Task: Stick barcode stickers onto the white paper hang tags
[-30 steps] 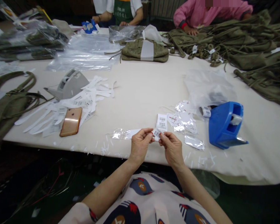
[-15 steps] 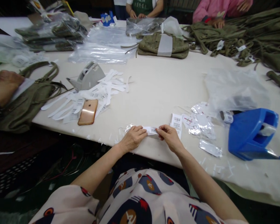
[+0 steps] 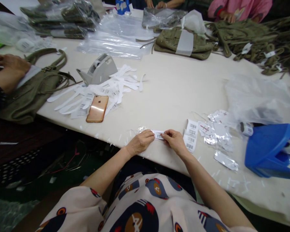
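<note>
My left hand (image 3: 142,142) and my right hand (image 3: 175,141) rest at the near edge of the white table (image 3: 169,87), fingers pinched on the two ends of a small white barcode label (image 3: 159,135) lying flat on the tabletop. A bit of clear plastic (image 3: 142,129) shows by my left fingers. Just right of my right hand lies a strip of barcode stickers (image 3: 191,139), then a scatter of small clear packets (image 3: 217,132). A blue tape dispenser (image 3: 273,150) stands at the far right.
A gold phone (image 3: 97,108) lies on white paper strips (image 3: 106,91) beside a grey tape dispenser (image 3: 99,68). Another person's hands (image 3: 11,62) press an olive bag (image 3: 29,93) at left. Folded olive bags (image 3: 182,43) and plastic sleeves (image 3: 116,38) fill the far side, where other people work.
My hands have come down from holding the label in the air to pressing it flat on the table edge. The view has swung left, bringing another person's hands into sight.
</note>
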Demonstrator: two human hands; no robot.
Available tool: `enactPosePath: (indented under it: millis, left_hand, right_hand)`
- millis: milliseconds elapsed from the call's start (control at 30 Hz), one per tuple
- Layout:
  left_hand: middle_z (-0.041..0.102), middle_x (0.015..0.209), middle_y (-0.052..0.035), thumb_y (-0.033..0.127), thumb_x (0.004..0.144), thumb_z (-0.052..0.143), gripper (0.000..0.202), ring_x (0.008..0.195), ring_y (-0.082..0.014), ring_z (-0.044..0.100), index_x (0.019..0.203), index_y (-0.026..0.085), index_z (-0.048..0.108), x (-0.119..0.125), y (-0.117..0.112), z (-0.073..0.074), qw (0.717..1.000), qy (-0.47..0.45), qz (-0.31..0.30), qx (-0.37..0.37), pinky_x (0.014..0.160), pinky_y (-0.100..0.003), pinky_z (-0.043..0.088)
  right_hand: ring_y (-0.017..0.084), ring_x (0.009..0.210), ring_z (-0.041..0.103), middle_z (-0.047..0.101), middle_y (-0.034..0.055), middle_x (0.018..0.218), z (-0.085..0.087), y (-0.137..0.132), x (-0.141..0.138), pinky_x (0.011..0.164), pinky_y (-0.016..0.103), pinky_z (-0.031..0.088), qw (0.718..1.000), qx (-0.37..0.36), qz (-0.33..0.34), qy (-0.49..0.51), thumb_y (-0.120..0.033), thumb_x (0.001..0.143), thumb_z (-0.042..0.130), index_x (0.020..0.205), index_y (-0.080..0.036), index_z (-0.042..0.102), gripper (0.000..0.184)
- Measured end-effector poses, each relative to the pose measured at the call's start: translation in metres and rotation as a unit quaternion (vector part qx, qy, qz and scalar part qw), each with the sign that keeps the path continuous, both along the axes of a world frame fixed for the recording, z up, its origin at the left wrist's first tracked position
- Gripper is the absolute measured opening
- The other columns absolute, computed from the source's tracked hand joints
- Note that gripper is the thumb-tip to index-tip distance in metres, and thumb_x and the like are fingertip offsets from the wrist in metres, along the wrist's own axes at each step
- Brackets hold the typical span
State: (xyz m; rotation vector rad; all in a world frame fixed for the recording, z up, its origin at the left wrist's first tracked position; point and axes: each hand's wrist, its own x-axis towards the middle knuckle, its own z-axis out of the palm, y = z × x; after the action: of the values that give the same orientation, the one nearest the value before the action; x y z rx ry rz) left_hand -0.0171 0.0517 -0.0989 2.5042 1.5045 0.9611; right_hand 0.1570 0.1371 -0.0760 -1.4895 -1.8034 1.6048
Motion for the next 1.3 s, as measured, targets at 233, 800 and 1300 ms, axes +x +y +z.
enactPosePath:
  millis: [233,800,1300]
  left_hand:
    - [0.059,0.099,-0.0091,0.009,0.085,0.041,0.019,0.102,-0.0182,0.051,0.094,0.012,0.057,0.0,-0.001,-0.001,1.0,0.004,0.005,-0.008,0.091,-0.034,0.047]
    - [0.059,0.098,-0.01,0.01,0.086,0.036,0.023,0.101,-0.0191,0.05,0.098,0.009,0.056,0.003,0.001,0.006,0.996,0.078,-0.013,-0.03,0.091,-0.034,0.046]
    - [0.063,0.095,-0.0069,0.015,0.084,0.046,0.019,0.095,-0.0157,0.056,0.095,0.015,0.061,-0.002,0.004,0.013,0.988,-0.124,0.028,-0.09,0.085,-0.033,0.049]
  right_hand:
    - [0.01,0.042,0.046,0.051,-0.0036,0.046,-0.003,0.001,-0.001,0.044,0.023,0.035,0.999,0.029,0.019,-0.016,-0.041,0.069,0.057,0.066,-0.018,0.057,0.023]
    - [0.025,0.068,0.06,0.065,0.0099,0.073,0.015,-0.011,-0.01,0.06,0.032,0.041,0.904,0.271,0.066,-0.325,-0.037,0.078,0.054,0.099,-0.014,0.056,0.032]
    - [0.024,0.1,0.049,0.057,0.0108,0.113,0.008,-0.028,0.017,0.081,0.036,0.037,0.866,0.416,0.138,-0.239,-0.033,0.086,0.046,0.113,-0.019,0.054,0.032]
